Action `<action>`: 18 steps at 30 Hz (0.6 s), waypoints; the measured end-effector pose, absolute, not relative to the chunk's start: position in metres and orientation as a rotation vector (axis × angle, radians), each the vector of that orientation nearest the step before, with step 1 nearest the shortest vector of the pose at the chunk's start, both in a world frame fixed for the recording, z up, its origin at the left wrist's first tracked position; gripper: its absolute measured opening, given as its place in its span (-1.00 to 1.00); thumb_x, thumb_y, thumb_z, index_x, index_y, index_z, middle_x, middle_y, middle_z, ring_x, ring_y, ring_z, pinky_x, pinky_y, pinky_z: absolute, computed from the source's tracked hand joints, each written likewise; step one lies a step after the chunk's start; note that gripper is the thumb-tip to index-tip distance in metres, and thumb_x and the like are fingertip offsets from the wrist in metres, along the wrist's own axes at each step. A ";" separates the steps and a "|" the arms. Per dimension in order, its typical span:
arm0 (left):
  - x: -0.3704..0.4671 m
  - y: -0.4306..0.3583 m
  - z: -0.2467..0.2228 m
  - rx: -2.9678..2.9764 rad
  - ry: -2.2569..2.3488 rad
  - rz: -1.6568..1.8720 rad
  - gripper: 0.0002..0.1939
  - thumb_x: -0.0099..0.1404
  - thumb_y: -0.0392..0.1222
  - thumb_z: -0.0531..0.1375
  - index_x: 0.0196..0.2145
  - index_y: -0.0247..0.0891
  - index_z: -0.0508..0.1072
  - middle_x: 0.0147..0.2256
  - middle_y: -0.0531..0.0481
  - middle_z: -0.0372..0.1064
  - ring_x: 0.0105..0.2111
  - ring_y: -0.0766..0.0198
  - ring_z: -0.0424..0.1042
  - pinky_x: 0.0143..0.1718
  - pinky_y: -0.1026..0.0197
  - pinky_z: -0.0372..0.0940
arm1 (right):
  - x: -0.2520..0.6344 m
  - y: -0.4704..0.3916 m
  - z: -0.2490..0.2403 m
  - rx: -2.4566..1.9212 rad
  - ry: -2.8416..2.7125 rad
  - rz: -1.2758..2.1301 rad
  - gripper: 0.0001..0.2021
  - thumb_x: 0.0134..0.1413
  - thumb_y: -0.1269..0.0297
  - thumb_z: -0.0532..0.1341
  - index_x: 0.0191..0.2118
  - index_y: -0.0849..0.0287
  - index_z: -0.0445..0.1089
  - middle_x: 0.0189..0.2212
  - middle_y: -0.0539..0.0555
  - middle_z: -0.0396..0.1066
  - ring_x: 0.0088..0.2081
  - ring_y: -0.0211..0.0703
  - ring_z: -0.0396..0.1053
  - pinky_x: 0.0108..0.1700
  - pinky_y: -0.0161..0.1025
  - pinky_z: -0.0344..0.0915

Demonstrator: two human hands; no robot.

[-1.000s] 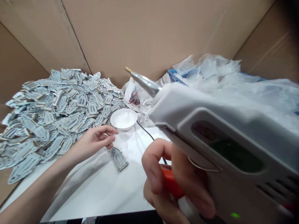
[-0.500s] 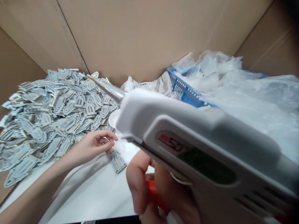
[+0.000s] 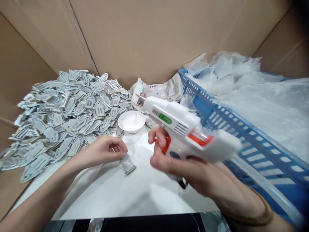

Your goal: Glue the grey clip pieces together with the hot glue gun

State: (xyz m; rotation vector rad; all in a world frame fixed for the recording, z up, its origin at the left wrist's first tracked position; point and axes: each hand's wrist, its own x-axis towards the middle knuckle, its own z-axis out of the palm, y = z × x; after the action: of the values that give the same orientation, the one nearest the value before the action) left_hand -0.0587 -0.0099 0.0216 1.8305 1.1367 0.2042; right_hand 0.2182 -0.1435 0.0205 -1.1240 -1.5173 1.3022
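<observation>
My right hand (image 3: 169,158) is wrapped round the handle of a white hot glue gun (image 3: 173,119) with an orange trigger. Its metal nozzle points to the upper left, and a clear glue stick (image 3: 267,190) trails from its back end. My left hand (image 3: 108,149) is closed, thumb and fingertips pinching the upper end of a small grey flat part (image 3: 127,165) on the white table (image 3: 145,193). That part's far end lies under my fingers, out of sight. Just beyond my left hand stands a shallow white bowl (image 3: 131,121).
A heap of similar grey flat parts (image 3: 70,112) covers the left side. To the right is a blue plastic basket (image 3: 217,112) with clear plastic bags (image 3: 260,100). Crumpled printed plastic (image 3: 166,88) lies at the back, before cardboard walls (image 3: 156,38).
The glue gun, close to the camera before, has moved away and down, uncovering the bowl and basket side. My left hand stays at the grey part.
</observation>
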 end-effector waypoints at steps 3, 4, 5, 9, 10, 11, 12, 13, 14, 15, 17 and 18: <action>-0.055 -0.010 0.025 1.928 1.147 0.162 -0.80 0.14 -0.10 0.28 -0.34 -0.27 0.60 -0.44 0.02 0.52 -0.46 0.30 0.40 -0.44 0.37 0.22 | 0.205 -0.085 0.052 -1.148 -1.398 1.368 -0.74 0.05 0.09 0.35 -0.27 0.01 0.27 -0.45 -0.10 0.22 -0.52 -0.27 0.12 -0.49 -0.29 0.11; -0.054 -0.011 0.026 1.943 1.147 0.160 -0.80 0.14 -0.10 0.27 -0.34 -0.27 0.60 -0.45 0.02 0.52 -0.47 0.32 0.39 -0.45 0.37 0.21 | 0.201 -0.072 0.057 -1.153 -1.372 1.347 -0.73 0.04 0.09 0.35 -0.27 0.02 0.26 -0.47 -0.11 0.19 -0.53 -0.28 0.09 -0.51 -0.30 0.07; -0.054 -0.011 0.027 1.946 1.144 0.166 -0.80 0.14 -0.10 0.27 -0.35 -0.28 0.59 -0.46 0.02 0.50 -0.48 0.33 0.38 -0.47 0.38 0.20 | 0.198 -0.063 0.058 -1.151 -1.359 1.318 -0.73 0.02 0.10 0.35 -0.29 0.03 0.25 -0.48 -0.11 0.17 -0.53 -0.29 0.08 -0.51 -0.30 0.05; -0.055 -0.015 0.031 1.897 1.141 0.216 -0.78 0.18 -0.12 0.25 -0.24 -0.28 0.52 -0.57 0.12 0.30 -0.55 0.36 0.33 -0.53 0.40 0.16 | 0.199 -0.057 0.040 -1.198 -1.352 1.193 -0.73 0.00 0.13 0.34 -0.37 0.06 0.22 -0.51 -0.09 0.15 -0.52 -0.27 0.07 -0.48 -0.28 0.03; -0.055 -0.017 0.031 1.875 1.130 0.228 -0.72 0.20 -0.14 0.23 -0.14 -0.27 0.51 -0.55 0.14 0.28 -0.54 0.35 0.36 -0.52 0.40 0.18 | 0.201 -0.057 0.035 -1.195 -1.372 1.172 -0.73 0.02 0.11 0.33 -0.39 0.07 0.21 -0.51 -0.09 0.14 -0.52 -0.28 0.07 -0.47 -0.27 0.03; -0.055 -0.019 0.032 1.852 1.113 0.235 -0.64 0.22 -0.16 0.20 -0.02 -0.25 0.47 -0.52 0.14 0.29 -0.51 0.34 0.40 -0.48 0.39 0.22 | 0.203 -0.057 0.031 -1.184 -1.400 1.158 -0.72 0.05 0.10 0.31 -0.42 0.09 0.20 -0.52 -0.10 0.14 -0.51 -0.29 0.07 -0.45 -0.27 0.04; -0.055 -0.020 0.032 1.831 1.096 0.241 -0.56 0.24 -0.17 0.18 0.08 -0.22 0.43 -0.48 0.13 0.32 -0.47 0.32 0.45 -0.44 0.38 0.26 | 0.205 -0.057 0.029 -1.176 -1.424 1.144 -0.70 0.07 0.09 0.29 -0.44 0.10 0.19 -0.52 -0.10 0.13 -0.51 -0.29 0.08 -0.44 -0.27 0.05; -0.055 -0.021 0.033 1.816 1.084 0.249 -0.53 0.26 -0.19 0.16 0.13 -0.21 0.40 -0.45 0.11 0.35 -0.43 0.30 0.48 -0.40 0.36 0.29 | 0.206 -0.056 0.028 -1.180 -1.443 1.133 -0.69 0.09 0.08 0.28 -0.46 0.11 0.18 -0.52 -0.09 0.14 -0.50 -0.30 0.08 -0.43 -0.27 0.06; -0.054 -0.022 0.033 1.815 1.078 0.255 -0.55 0.27 -0.19 0.15 0.13 -0.22 0.42 -0.43 0.08 0.38 -0.40 0.28 0.49 -0.36 0.35 0.30 | 0.207 -0.056 0.029 -1.202 -1.457 1.122 -0.69 0.10 0.08 0.27 -0.47 0.12 0.19 -0.52 -0.09 0.14 -0.50 -0.30 0.10 -0.41 -0.27 0.07; -0.054 -0.022 0.033 1.828 1.080 0.261 -0.60 0.28 -0.19 0.15 0.07 -0.24 0.46 -0.42 0.06 0.41 -0.38 0.27 0.49 -0.34 0.34 0.31 | 0.207 -0.055 0.030 -1.239 -1.465 1.111 -0.70 0.11 0.08 0.25 -0.46 0.12 0.20 -0.54 -0.09 0.14 -0.50 -0.29 0.10 -0.41 -0.27 0.07; -0.054 -0.021 0.034 1.879 1.094 0.292 -0.74 0.28 -0.17 0.17 -0.13 -0.28 0.54 -0.39 0.00 0.46 -0.36 0.26 0.47 -0.33 0.32 0.30 | 0.207 -0.056 0.034 -1.317 -1.468 1.082 -0.74 0.09 0.09 0.24 -0.44 0.13 0.24 -0.55 -0.09 0.14 -0.51 -0.29 0.11 -0.42 -0.26 0.07; -0.054 -0.020 0.034 1.908 1.102 0.316 -0.79 0.27 -0.16 0.19 -0.20 -0.28 0.55 -0.36 -0.02 0.48 -0.35 0.25 0.46 -0.32 0.31 0.30 | 0.207 -0.057 0.035 -1.347 -1.468 1.064 -0.77 0.09 0.10 0.24 -0.42 0.13 0.26 -0.55 -0.09 0.15 -0.50 -0.28 0.12 -0.41 -0.26 0.08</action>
State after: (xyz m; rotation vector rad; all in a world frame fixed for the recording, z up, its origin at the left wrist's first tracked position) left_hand -0.0538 -0.0204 0.0336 1.9082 1.1016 0.3158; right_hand 0.2065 -0.0567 0.0352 -1.3465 -1.4675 1.0639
